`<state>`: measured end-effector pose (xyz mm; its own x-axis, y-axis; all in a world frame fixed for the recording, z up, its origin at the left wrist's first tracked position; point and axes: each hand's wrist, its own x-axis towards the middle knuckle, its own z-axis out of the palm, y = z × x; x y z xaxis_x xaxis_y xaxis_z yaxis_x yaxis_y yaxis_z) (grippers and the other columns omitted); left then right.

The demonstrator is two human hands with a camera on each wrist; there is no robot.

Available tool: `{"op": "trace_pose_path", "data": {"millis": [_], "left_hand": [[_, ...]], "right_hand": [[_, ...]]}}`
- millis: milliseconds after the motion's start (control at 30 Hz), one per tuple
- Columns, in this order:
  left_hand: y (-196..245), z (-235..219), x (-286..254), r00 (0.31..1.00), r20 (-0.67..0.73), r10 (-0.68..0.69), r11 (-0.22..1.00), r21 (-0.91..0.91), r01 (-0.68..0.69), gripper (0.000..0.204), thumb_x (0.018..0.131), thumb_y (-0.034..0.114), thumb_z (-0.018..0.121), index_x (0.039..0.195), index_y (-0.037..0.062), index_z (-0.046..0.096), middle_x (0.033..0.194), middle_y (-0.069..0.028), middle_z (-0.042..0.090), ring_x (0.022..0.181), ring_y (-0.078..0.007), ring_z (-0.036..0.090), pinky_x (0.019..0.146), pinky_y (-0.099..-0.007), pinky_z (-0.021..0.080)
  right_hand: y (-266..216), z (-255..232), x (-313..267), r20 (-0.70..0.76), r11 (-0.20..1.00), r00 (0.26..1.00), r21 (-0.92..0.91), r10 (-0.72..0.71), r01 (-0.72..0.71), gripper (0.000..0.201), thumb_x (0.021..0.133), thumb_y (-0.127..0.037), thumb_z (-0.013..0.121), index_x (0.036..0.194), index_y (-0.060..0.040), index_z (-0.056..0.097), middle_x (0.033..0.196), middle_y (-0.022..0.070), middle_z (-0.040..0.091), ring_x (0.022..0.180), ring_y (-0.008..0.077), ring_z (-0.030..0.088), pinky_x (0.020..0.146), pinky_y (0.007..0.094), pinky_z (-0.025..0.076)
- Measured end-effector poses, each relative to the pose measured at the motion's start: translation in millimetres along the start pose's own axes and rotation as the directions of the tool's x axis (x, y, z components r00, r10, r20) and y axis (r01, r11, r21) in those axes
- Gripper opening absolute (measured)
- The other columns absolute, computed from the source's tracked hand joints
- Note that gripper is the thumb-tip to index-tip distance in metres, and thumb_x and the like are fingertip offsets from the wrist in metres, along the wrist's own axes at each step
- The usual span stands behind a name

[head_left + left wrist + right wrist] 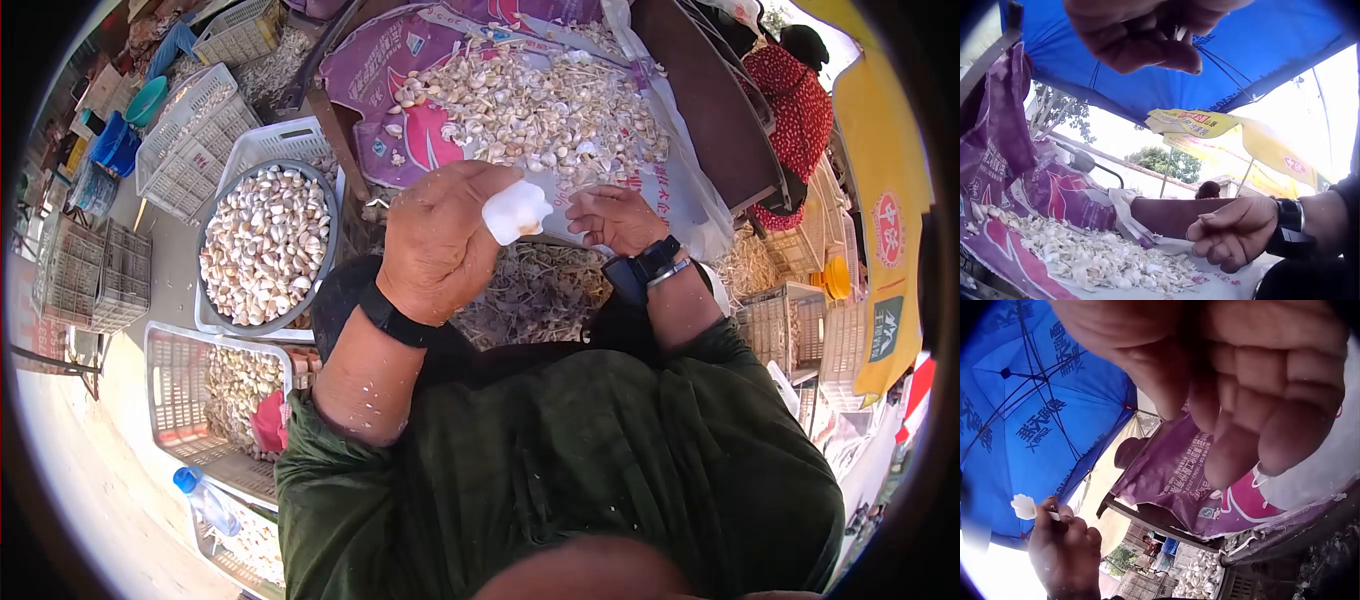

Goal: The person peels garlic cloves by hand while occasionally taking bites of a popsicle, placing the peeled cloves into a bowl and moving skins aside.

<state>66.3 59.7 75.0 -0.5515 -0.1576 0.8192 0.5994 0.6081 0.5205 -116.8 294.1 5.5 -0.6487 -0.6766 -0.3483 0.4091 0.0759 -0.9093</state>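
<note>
Smooth garlic [515, 212], crinkled plastic sack [362, 82]

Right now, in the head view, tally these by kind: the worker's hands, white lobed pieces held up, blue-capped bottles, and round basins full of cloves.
Hands: 2 (left hand, right hand)
White lobed piece: 1
Blue-capped bottle: 1
Round basin full of cloves: 1
Total: 5

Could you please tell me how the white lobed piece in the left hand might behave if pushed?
The white lobed piece is probably light, since the left hand alone holds it up. It looks fairly stiff: it juts out from the hand without visibly sagging. If pushed, it would likely wobble rather than roll smoothly, given its uneven outline.
</note>
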Motion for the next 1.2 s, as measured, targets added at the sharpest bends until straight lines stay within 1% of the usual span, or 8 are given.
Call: {"op": "trace_pose_path", "data": {"millis": [167,433,500,567,667,1100,1167,1200], "left_hand": [[46.4,13.3,25.2,0.957,0.149,0.249,0.946,0.174,-0.273,0.041,0.068,0.003,0.075,0.108,0.0065,0.067,0.092,-0.0110,0.065,0.080,-0.0244,0.064,0.071,-0.0319,0.052],[177.9,41.5,67.5,0.765,0.325,0.556,0.828,-0.138,-0.543,0.039,0.061,0.013,0.076,0.097,0.0062,0.066,0.082,-0.0060,0.057,0.062,-0.0189,0.057,0.055,-0.0329,0.048],[219.2,57.4,63.5,0.857,0.210,0.470,0.879,-0.021,-0.477,0.034,0.061,0.014,0.077,0.093,0.0091,0.068,0.080,-0.0046,0.059,0.063,-0.0180,0.058,0.055,-0.0327,0.048],[185.9,96.3,82.4,0.497,-0.265,0.827,0.473,-0.152,-0.868,0.020,0.066,0.009,0.073,0.084,0.0020,0.070,0.078,-0.0122,0.062,0.060,-0.0202,0.057,0.048,-0.0296,0.047],[201.7,93.7,78.3,0.564,-0.142,0.814,0.519,-0.259,-0.814,0.028,0.057,0.012,0.074,0.084,0.0043,0.070,0.076,-0.0090,0.060,0.064,-0.0204,0.057,0.050,-0.0310,0.047],[196.2,91.3,70.6,0.664,-0.285,0.691,0.620,-0.239,-0.748,0.029,0.057,0.015,0.072,0.084,0.0051,0.070,0.080,-0.0082,0.061,0.067,-0.0201,0.056,0.052,-0.0302,0.047],[193.5,64.7,73.7,0.802,0.138,0.581,0.782,-0.371,-0.502,0.024,0.061,0.009,0.071,0.085,0.0070,0.068,0.083,-0.0046,0.056,0.061,-0.0140,0.054,0.049,-0.0246,0.044],[190.6,61.0,72.9,0.812,0.142,0.567,0.795,-0.354,-0.493,0.024,0.061,0.009,0.071,0.085,0.0070,0.068,0.083,-0.0046,0.056,0.061,-0.0140,0.054,0.049,-0.0246,0.044]], "right_hand": [[33.4,-30.2,3.9,0.022,0.992,0.998,0.114,-0.057,0.055,0.033,0.090,-0.023,0.066,0.112,0.0011,0.059,0.094,0.0083,0.066,0.082,0.0185,0.068,0.062,0.0297,0.055],[39.9,-23.4,-32.5,-0.063,0.994,0.997,0.110,0.036,-0.029,0.033,0.086,-0.024,0.067,0.105,0.0011,0.058,0.094,0.0103,0.063,0.078,0.0204,0.066,0.056,0.0315,0.051],[48.4,-30.5,-32.3,-0.114,0.994,0.993,0.107,0.029,-0.017,0.032,0.086,-0.024,0.067,0.104,0.0006,0.058,0.094,0.0105,0.063,0.076,0.0200,0.066,0.055,0.0314,0.051],[57.9,-35.6,-31.8,-0.081,0.990,0.996,0.140,0.040,-0.028,0.030,0.085,-0.022,0.068,0.103,-0.0002,0.058,0.091,0.0099,0.064,0.072,0.0191,0.066,0.054,0.0312,0.051],[60.9,-38.4,-39.6,-0.099,0.998,0.995,0.068,0.022,-0.015,0.029,0.085,-0.020,0.067,0.104,0.0000,0.058,0.088,0.0100,0.063,0.070,0.0189,0.067,0.053,0.0312,0.051],[56.9,-40.0,-38.9,-0.175,0.995,0.980,0.057,0.090,-0.081,0.026,0.086,-0.019,0.067,0.103,-0.0006,0.059,0.087,0.0095,0.065,0.073,0.0202,0.067,0.055,0.0316,0.051],[59.8,-35.2,-41.0,-0.159,0.993,0.983,-0.054,0.096,-0.106,0.032,0.091,-0.022,0.063,0.112,0.0017,0.058,0.096,0.0116,0.066,0.082,0.0223,0.068,0.063,0.0350,0.056],[61.8,-33.1,-38.0,-0.173,0.993,0.979,-0.042,0.105,-0.114,0.032,0.091,-0.022,0.063,0.111,0.0025,0.058,0.096,0.0134,0.066,0.081,0.0235,0.068,0.064,0.0355,0.056]]}}
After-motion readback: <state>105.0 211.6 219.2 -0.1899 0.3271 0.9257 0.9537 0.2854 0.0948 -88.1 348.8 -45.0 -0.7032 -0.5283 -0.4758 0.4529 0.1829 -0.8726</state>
